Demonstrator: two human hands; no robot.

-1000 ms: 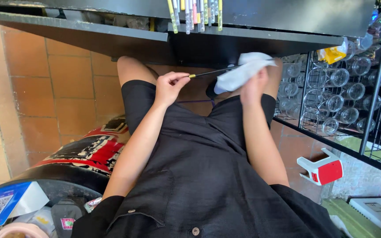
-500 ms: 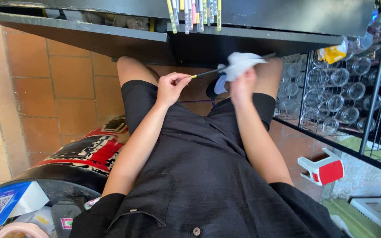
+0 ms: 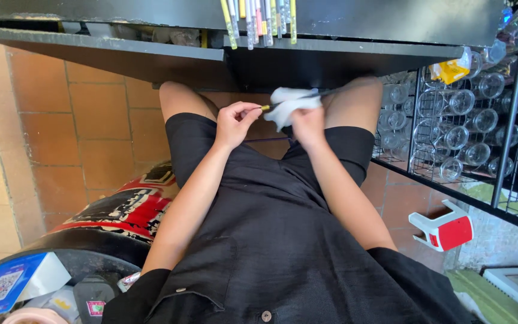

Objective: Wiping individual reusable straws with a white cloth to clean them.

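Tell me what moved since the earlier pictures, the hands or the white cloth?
The right hand slid the white cloth along the thin stick toward the left hand, which pinches the stick's yellow end. The cloth, spread out farther right a second ago, is now bunched close to those fingers. Nothing was let go. The left hand, the glass rack and the red-and-white stool stayed put.

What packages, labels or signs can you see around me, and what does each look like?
Blue card: bottom left, flat, with a white square code patch.
Yellow packet: upper right beside the wire rack, crumpled.
Small red and white label: bottom left, on a dark object.
No screens.
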